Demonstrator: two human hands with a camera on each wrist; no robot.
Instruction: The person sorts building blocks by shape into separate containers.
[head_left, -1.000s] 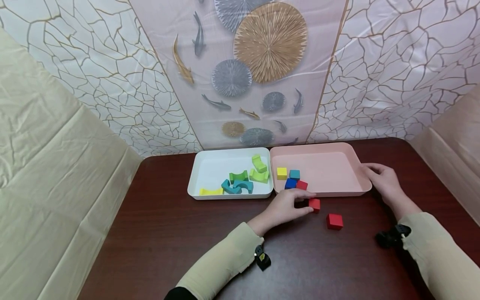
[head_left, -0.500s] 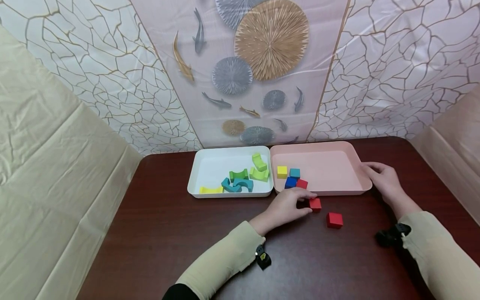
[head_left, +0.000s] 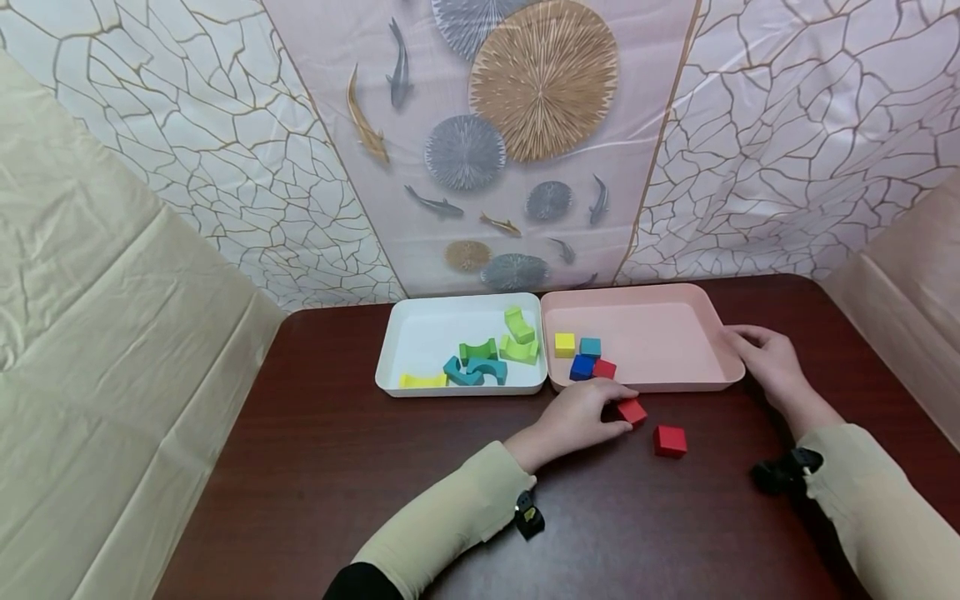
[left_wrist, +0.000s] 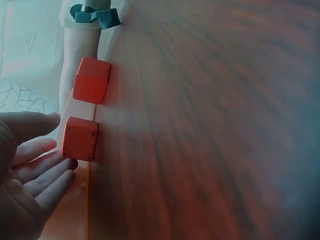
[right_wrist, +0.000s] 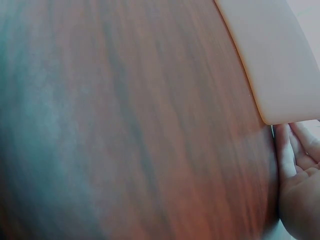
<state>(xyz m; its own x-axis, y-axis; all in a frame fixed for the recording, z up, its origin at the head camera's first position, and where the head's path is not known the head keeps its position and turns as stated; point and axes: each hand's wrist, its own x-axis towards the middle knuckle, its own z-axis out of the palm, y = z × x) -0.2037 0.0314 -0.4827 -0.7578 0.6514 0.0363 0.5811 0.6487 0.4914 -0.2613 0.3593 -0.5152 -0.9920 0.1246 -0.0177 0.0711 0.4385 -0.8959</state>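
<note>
My left hand [head_left: 573, 423] reaches to a red cube [head_left: 632, 411] on the table in front of the pink tray [head_left: 697, 387]. In the left wrist view its fingers [left_wrist: 47, 182] extend loosely, fingertips at this red cube's lower corner, and the thumb stands apart from it. A second red cube [head_left: 670, 442] lies to the right, touched by neither hand. My right hand [head_left: 772, 367] rests at the pink tray's right end. In the right wrist view its fingers [right_wrist: 285, 150] look fairly straight against the tray's end; part of their contact is hidden.
Inside the pink tray, at its left, sit a yellow cube [head_left: 564, 345], a teal cube [head_left: 590, 347], a dark blue cube [head_left: 581, 367] and a red cube [head_left: 603, 369]. The adjoining white tray [head_left: 420, 317] holds several curved blocks, green, teal and yellow. A patterned cloth [head_left: 540, 208] hangs behind.
The red cube at my left hand has turned and shifted slightly right, and the hand has moved a little right with it. My right hand stays at the tray.
</note>
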